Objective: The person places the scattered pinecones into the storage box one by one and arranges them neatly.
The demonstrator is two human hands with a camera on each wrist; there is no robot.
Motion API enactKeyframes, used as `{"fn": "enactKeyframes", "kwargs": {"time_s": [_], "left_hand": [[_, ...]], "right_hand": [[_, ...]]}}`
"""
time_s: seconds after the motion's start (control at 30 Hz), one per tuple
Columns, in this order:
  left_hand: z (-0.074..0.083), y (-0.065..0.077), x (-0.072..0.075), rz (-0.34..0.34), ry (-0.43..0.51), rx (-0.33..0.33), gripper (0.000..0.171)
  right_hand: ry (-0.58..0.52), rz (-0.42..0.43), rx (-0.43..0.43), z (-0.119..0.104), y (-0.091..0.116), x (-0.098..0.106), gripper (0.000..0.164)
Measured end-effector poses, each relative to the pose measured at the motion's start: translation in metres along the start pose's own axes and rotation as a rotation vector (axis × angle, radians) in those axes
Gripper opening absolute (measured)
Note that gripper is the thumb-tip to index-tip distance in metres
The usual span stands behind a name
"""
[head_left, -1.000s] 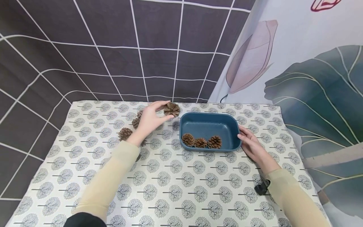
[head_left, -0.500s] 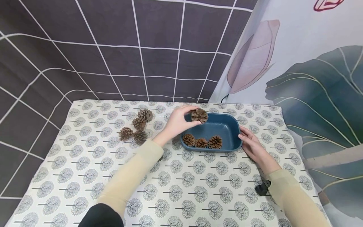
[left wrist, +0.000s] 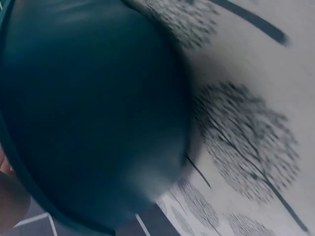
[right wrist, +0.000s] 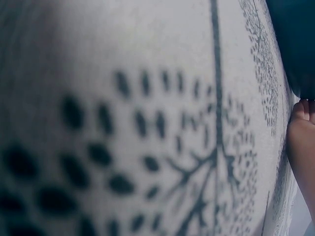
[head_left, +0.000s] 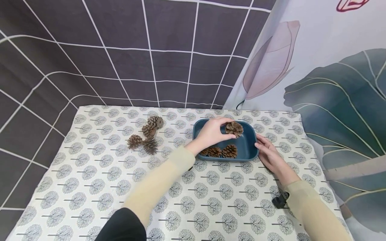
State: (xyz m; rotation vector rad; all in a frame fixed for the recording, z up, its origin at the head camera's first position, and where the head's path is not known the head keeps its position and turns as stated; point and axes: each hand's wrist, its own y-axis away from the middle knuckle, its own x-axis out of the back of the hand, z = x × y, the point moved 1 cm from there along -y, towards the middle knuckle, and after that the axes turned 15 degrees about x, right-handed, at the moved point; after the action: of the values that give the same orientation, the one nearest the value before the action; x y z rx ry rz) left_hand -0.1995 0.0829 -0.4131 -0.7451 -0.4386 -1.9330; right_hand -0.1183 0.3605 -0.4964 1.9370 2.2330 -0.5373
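In the head view my left hand pinches a brown pine cone between thumb and fingers, over the inside of a dark blue oblong box. Along the box's near wall lie three more pine cones, the leftmost partly hidden by my left wrist. My right hand holds the box's right end, thumb at the rim. The left wrist view is mostly filled by the box wall, with a bit of the left hand at the edge. Part of the right hand meets the box in the right wrist view.
Several loose pine cones lie in a cluster on the left of the table, which has a tree-print cloth. A dark tiled-pattern curtain hangs behind. A small black device sits by the right wrist.
My left hand has carried the pine cone rightward from left of the box to above its right half. The right hand and the box stay put.
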Motion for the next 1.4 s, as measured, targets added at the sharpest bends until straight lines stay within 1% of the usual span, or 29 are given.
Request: {"fn": "enactKeyframes", "kwargs": {"time_s": [0.1,0.2,0.33,0.4,0.6,0.77,1.0,1.27,1.4], "left_hand": [[0.006,-0.005,-0.008,-0.016,-0.014,-0.004,0.064],[0.010,-0.009,-0.015,-0.033,-0.022,0.001,0.064],[0.013,-0.012,-0.025,-0.060,-0.055,0.010,0.063],[0.014,-0.014,-0.030,-0.073,-0.080,0.012,0.062],[0.018,-0.018,-0.042,-0.110,-0.158,0.019,0.059],[0.019,-0.022,-0.049,-0.134,-0.192,0.039,0.057],[0.019,-0.023,-0.056,-0.191,-0.237,0.051,0.056],[0.018,-0.022,-0.065,-0.267,-0.254,0.032,0.054],[0.017,-0.022,-0.069,-0.306,-0.285,0.013,0.054]], "right_hand": [[-0.008,-0.001,0.009,0.000,0.000,0.000,0.042],[0.021,0.003,-0.003,0.000,-0.001,-0.001,0.041],[0.080,0.014,-0.040,-0.001,0.000,-0.002,0.053],[0.089,0.013,-0.047,-0.001,0.000,-0.002,0.056],[0.053,-0.007,-0.019,-0.001,0.000,0.000,0.040],[0.042,-0.016,-0.012,-0.001,0.000,-0.001,0.041],[0.037,-0.005,-0.014,0.000,0.000,0.000,0.038],[0.030,-0.021,-0.011,-0.001,0.000,0.000,0.040],[0.025,-0.019,-0.014,-0.001,0.000,0.000,0.040]]}}
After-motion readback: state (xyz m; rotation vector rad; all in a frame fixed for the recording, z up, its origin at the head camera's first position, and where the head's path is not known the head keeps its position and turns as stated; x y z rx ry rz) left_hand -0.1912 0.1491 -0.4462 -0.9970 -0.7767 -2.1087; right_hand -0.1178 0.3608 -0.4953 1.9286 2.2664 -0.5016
